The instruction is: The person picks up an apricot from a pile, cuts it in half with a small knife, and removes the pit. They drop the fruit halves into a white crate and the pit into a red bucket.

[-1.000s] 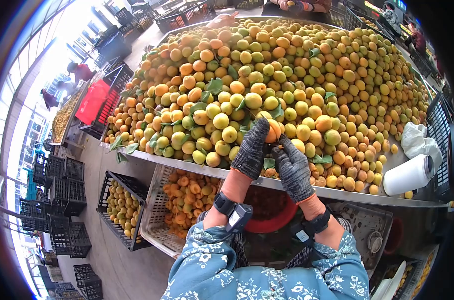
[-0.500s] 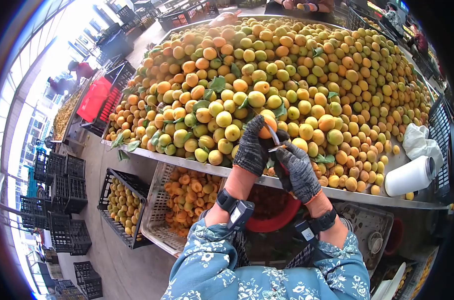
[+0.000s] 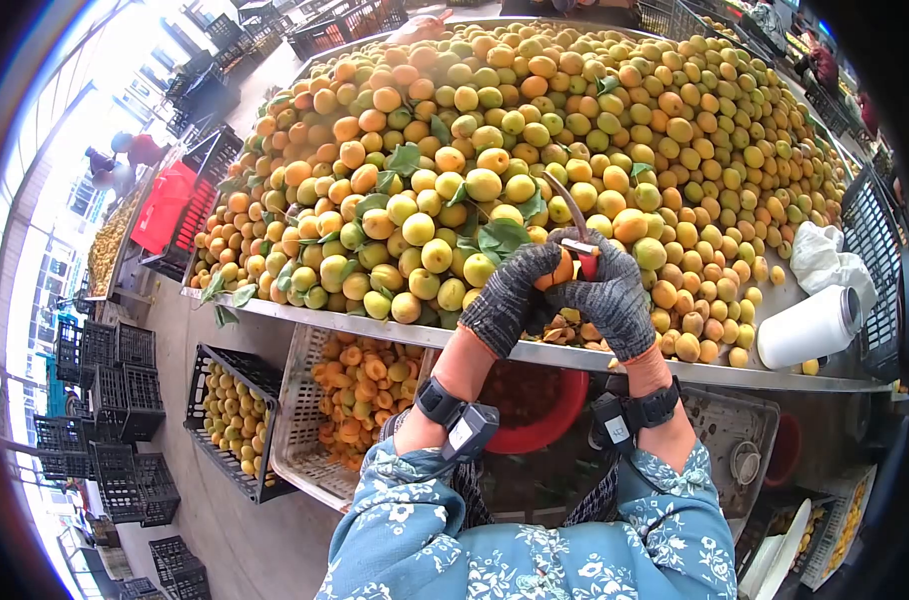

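My left hand [image 3: 510, 300], in a dark grey knitted glove, is closed round an orange apricot [image 3: 558, 272] above the front edge of the table. Beside it my right hand [image 3: 610, 305], gloved the same way, grips a knife [image 3: 572, 208] by its red handle. The curved blade points up and to the left, clear of the fruit. My two hands touch or nearly touch. Behind them a large heap of yellow, green and orange apricots [image 3: 455, 180] with some leaves covers the table.
Below the table edge [image 3: 415, 336] are a black crate [image 3: 265, 385] of whole fruit, a pale crate [image 3: 293, 400] of split fruit and a red basin [image 3: 550, 430]. A white jar [image 3: 810, 328] stands at right. People [image 3: 140, 150] are at far left.
The blade has come away from the fruit and now points upward. Both hands have turned and are closer together. The whole view has shifted slightly.
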Motion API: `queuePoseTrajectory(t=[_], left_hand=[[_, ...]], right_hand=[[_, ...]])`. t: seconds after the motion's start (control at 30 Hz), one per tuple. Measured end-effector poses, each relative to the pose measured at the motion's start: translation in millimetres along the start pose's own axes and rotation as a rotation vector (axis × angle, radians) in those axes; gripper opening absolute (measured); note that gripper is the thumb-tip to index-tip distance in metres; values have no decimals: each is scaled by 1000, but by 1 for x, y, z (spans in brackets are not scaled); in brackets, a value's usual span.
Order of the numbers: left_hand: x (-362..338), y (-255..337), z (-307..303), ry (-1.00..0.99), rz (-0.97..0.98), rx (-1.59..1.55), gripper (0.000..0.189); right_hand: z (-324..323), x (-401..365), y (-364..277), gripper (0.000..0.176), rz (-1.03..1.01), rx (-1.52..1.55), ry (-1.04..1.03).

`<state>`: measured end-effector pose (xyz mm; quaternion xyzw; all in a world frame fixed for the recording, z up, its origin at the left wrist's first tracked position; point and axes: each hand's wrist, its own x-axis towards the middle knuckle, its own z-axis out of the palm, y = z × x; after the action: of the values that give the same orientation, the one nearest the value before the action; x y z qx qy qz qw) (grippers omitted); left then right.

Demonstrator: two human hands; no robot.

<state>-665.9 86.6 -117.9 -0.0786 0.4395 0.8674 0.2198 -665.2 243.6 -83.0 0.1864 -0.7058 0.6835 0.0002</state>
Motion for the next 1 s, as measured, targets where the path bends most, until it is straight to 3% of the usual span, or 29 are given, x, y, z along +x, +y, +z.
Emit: queuePoseTrajectory(t=[0.07, 0.17, 0.23, 0.3, 0.37, 0.4, 0.43, 0.53, 0.63, 0.7, 0.73, 0.77, 0.83, 0.87, 0.9, 0.97, 1.0], left_hand=[[-3, 2, 6, 11, 5, 54, 28], [-9, 6, 25, 137, 110, -133, 25], [-8, 4, 20, 107, -7, -417, 21], [-8, 3, 9, 0, 9, -419, 22], [-6, 2, 2, -106, 24, -418, 23], [-2, 3, 0, -150, 59, -444, 26], [-1, 4, -1, -194, 94, -471, 29], [-9, 18, -7, -256, -12, -438, 43], [-5, 9, -7, -179, 20, -354, 52], [-12, 11, 10, -32, -3, -554, 48], [-7, 5, 0, -101, 41, -520, 45], [-7, 4, -3, -100, 37, -517, 45], [-8, 1, -8, -134, 99, -490, 43], [-5, 0, -2, -14, 77, -483, 43], [-6, 1, 1, -17, 69, -484, 43], [-13, 1, 6, -195, -105, -426, 42], [-15, -3, 15, -70, -73, -355, 43]], right_hand=[[-1, 0, 1, 58, -13, -79, 2], [5, -1, -8, 51, -70, -98, 72], [9, -4, -15, 48, 179, 249, 190], [9, -3, -14, 40, 133, 272, 190], [3, -4, -11, 32, 200, 844, 188], [-14, -5, 18, 27, 256, 1063, 29], [-13, -5, 34, 23, 323, 1152, 206], [-20, -6, 5, 27, 206, 1146, 37], [1, -6, -35, 45, 93, 351, 7], [12, -3, -32, 45, 105, 168, -101], [14, -6, -35, 40, 164, 132, -83], [12, -6, -37, 40, 165, 135, -80], [0, -4, -38, 34, 150, 454, 37], [-6, 0, -28, 29, 90, 607, 118], [-14, 5, -20, 27, 50, 647, 154], [-24, 6, -19, 24, -15, 847, 179], [-26, 8, -17, 21, -53, 917, 195]])
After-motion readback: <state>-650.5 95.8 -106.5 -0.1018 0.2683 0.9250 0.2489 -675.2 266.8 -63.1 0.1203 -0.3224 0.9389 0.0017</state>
